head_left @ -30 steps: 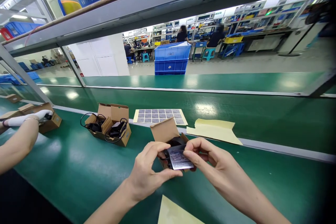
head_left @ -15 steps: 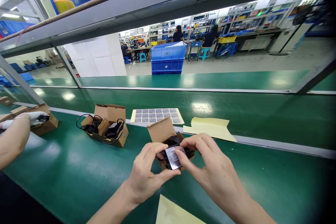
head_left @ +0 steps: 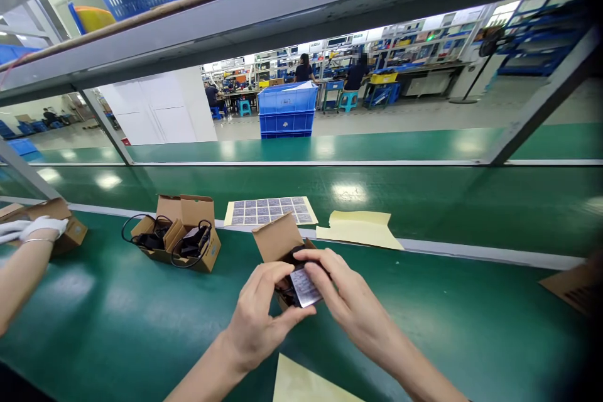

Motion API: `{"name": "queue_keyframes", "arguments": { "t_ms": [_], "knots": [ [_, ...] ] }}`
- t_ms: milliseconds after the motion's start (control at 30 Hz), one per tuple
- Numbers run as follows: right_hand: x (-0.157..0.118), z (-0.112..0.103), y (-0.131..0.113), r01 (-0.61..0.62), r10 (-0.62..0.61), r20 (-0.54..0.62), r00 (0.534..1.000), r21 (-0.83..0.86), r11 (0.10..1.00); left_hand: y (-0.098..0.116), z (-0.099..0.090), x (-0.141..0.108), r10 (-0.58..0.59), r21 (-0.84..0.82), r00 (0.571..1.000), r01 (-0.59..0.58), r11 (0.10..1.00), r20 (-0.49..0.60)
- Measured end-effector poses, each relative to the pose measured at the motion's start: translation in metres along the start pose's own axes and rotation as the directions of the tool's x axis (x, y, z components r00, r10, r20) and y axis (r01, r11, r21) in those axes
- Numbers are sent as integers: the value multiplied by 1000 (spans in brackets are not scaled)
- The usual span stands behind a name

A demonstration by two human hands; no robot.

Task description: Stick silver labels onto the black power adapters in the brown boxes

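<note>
A black power adapter [head_left: 293,292] with a silver printed label [head_left: 305,286] on its upper face is held tilted over an open cardboard box [head_left: 277,237]. My left hand [head_left: 257,311] is closed on it from the left, thumb at the near edge and fingers at the far edge. My right hand [head_left: 351,292] is closed on the far right side, its thumb lying against the label. Dark parts and cable show inside the box, partly hidden by my hands.
Left of my hands stands an open box [head_left: 214,254] with cabled adapters. Behind lie a label sheet [head_left: 271,210] and yellowish backing paper [head_left: 360,229]; more paper [head_left: 306,383] lies nearest me. A co-worker's gloved hand [head_left: 44,226] is at a box on the left. Another box [head_left: 577,286] shows at right.
The view has swung a little to the right, bringing a box into the right edge. My right hand has shifted across the adapter's far side. The co-worker's gloved hand has come out of their box.
</note>
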State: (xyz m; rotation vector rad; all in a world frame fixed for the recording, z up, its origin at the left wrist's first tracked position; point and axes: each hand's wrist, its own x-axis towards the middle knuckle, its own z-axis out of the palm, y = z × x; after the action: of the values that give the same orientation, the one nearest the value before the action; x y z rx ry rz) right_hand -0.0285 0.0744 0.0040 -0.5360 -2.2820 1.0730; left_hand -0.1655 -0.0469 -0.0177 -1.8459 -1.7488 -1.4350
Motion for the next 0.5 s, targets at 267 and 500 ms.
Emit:
{"name": "queue_keyframes", "arguments": {
  "t_ms": [267,500],
  "knots": [
    [-1,-26,6,-96,11,276,961,296,950,0,10,7,93,5,994,-93,996,60],
    [-4,-55,31,-101,17,295,955,272,957,4,14,7,-48,0,989,49,999,140]
  ]
}}
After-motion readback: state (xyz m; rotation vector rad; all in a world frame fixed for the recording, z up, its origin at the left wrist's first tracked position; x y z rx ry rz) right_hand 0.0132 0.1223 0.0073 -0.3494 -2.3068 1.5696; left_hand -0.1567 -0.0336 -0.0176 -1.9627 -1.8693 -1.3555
